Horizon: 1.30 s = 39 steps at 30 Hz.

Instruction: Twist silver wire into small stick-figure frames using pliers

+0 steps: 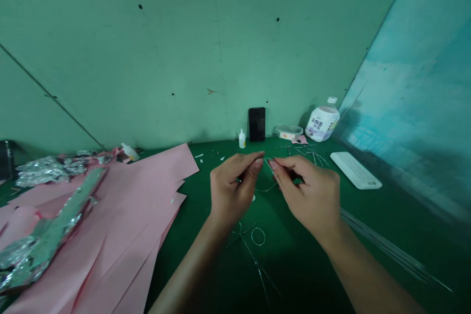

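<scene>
Left hand (233,182) and right hand (312,187) pinch an apparently half-shaped wire (268,190) beyond a finished-looking twisted figure (250,253), a ring (264,237) beside it and unworked-looking straight wires (390,246) rightward.

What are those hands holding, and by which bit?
A thin, pale, silvery wire. The left hand and right hand each pinch it, and a curve of it hangs between them; whether they grip its ends is hidden.
</scene>
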### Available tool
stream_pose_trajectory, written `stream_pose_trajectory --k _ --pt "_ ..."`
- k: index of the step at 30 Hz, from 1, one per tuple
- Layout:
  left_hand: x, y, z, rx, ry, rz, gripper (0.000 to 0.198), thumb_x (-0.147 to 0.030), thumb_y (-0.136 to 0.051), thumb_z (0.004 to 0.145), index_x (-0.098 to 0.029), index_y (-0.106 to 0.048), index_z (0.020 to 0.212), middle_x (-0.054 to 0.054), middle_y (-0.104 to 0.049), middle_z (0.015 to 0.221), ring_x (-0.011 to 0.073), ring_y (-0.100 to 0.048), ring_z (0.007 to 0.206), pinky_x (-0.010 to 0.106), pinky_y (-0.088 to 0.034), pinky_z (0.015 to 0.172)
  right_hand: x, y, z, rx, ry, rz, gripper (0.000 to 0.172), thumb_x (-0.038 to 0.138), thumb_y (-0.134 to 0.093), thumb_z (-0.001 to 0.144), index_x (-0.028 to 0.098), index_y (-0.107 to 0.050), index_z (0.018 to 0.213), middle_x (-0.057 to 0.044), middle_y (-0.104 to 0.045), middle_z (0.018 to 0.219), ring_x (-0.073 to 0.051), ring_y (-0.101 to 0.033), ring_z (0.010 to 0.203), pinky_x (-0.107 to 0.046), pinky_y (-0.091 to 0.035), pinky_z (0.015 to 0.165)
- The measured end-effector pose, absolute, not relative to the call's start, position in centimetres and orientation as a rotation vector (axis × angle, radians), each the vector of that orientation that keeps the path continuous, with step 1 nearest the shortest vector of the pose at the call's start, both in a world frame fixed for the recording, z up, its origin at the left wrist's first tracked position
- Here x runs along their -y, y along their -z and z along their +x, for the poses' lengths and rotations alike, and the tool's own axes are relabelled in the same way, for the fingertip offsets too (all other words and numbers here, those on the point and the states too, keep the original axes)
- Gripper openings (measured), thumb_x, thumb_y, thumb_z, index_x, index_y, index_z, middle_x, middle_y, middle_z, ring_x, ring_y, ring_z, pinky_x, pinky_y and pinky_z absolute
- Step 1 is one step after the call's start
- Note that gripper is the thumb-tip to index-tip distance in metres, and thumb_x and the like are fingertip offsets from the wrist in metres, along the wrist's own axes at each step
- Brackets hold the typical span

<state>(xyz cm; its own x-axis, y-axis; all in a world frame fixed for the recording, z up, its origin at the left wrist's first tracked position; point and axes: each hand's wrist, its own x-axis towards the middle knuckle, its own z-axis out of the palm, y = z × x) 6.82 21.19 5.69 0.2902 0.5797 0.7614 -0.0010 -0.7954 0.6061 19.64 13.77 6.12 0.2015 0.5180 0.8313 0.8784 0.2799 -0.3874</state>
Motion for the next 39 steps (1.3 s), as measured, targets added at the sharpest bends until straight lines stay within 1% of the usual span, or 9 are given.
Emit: stream_pose_trajectory --k 2,7,12,20,27,31,34,37,39 --pt "-21.3 -5.9 6.7 -0.497 -1.519 2.082 0.014 -0.018 -0.062 0.089 -0.017 -0.073 0.097 0.003 -0.070 0.073 0.0122 -0.062 0.064 0.027 -0.049 0.059 -13.9 -6.2 19.7 1.474 0.446 -1.368 0.007 0.020 -0.066 0.086 0.014 -0.069 0.083 0.000 -0.071 0.065 -0.008 -0.064 0.053 -0.019 -0.048 0.047" --pt "-20.9 -6.1 6.6 -0.501 -1.452 2.076 0.016 -0.017 -0.060 0.089 -0.019 -0.075 0.095 0.002 -0.067 0.068 0.0110 -0.059 0.060 0.026 -0.045 0.056 -14.1 -6.0 19.8 1.586 0.719 -1.316 0.006 0.014 -0.064 0.087 0.012 -0.069 0.091 -0.004 -0.076 0.078 -0.011 -0.071 0.066 -0.021 -0.052 0.058" --pt "-20.5 -5.8 6.9 -0.554 -1.409 1.955 0.016 -0.021 -0.060 0.090 -0.021 -0.076 0.093 0.002 -0.068 0.070 0.0110 -0.059 0.061 0.026 -0.044 0.054 -14.3 -5.8 20.3 1.632 0.923 -1.270 0.003 0.012 -0.067 0.086 0.013 -0.068 0.089 -0.002 -0.076 0.073 -0.011 -0.070 0.062 -0.023 -0.050 0.056" --pt "-20.0 -5.7 7.0 -0.567 -1.356 1.804 0.016 -0.026 -0.061 0.089 -0.022 -0.076 0.087 0.001 -0.064 0.065 0.0095 -0.055 0.056 0.023 -0.041 0.048 -14.0 -5.8 20.1 1.630 0.952 -1.239 0.003 0.013 -0.069 0.084 0.013 -0.067 0.085 -0.001 -0.073 0.066 -0.010 -0.067 0.056 -0.024 -0.049 0.056" --pt "-20.4 -5.6 7.3 -0.566 -1.251 1.639 0.017 -0.030 -0.063 0.087 -0.017 -0.075 0.091 0.002 -0.065 0.067 0.0068 -0.051 0.046 0.021 -0.041 0.042 -13.9 -6.1 20.1 1.625 0.863 -1.315 0.005 0.014 -0.064 0.087 0.016 -0.067 0.084 0.001 -0.072 0.067 -0.010 -0.066 0.057 -0.023 -0.048 0.054" --pt "-20.8 -5.8 7.1 -0.547 -1.259 1.679 0.015 -0.027 -0.065 0.086 -0.016 -0.074 0.092 0.002 -0.066 0.069 0.0078 -0.054 0.048 0.021 -0.044 0.044 -13.6 -6.5 19.9 1.565 0.583 -1.295 0.006 0.014 -0.063 0.086 0.015 -0.068 0.082 0.000 -0.072 0.069 -0.009 -0.065 0.058 -0.020 -0.048 0.053" --pt "-20.9 -5.9 6.8 -0.543 -1.272 1.764 0.014 -0.025 -0.064 0.087 -0.016 -0.073 0.093 0.003 -0.068 0.073 0.0087 -0.058 0.052 0.022 -0.047 0.047 -13.4 -6.8 19.7 1.517 0.344 -1.306 0.007 0.016 -0.064 0.086 0.016 -0.069 0.081 0.003 -0.067 0.063 -0.007 -0.060 0.052 -0.018 -0.045 0.049" --pt "-20.9 -6.0 6.7 -0.574 -1.285 1.839 0.014 -0.026 -0.062 0.088 -0.016 -0.072 0.092 0.004 -0.069 0.076 0.0091 -0.059 0.054 0.022 -0.047 0.048 -13.5 -7.0 19.6 1.484 0.250 -1.331 0.008 0.018 -0.064 0.086 0.017 -0.069 0.081 0.005 -0.063 0.057 -0.006 -0.055 0.046 -0.019 -0.042 0.045" --pt "-20.8 -6.1 6.7 -0.592 -1.284 1.866 0.014 -0.027 -0.061 0.089 -0.016 -0.070 0.090 0.004 -0.069 0.075 0.0095 -0.059 0.055 0.022 -0.046 0.049 -13.5 -7.0 19.6 1.482 0.257 -1.329 0.008 0.018 -0.063 0.086 0.017 -0.069 0.081 0.005 -0.064 0.059 -0.007 -0.056 0.047 -0.019 -0.042 0.044"
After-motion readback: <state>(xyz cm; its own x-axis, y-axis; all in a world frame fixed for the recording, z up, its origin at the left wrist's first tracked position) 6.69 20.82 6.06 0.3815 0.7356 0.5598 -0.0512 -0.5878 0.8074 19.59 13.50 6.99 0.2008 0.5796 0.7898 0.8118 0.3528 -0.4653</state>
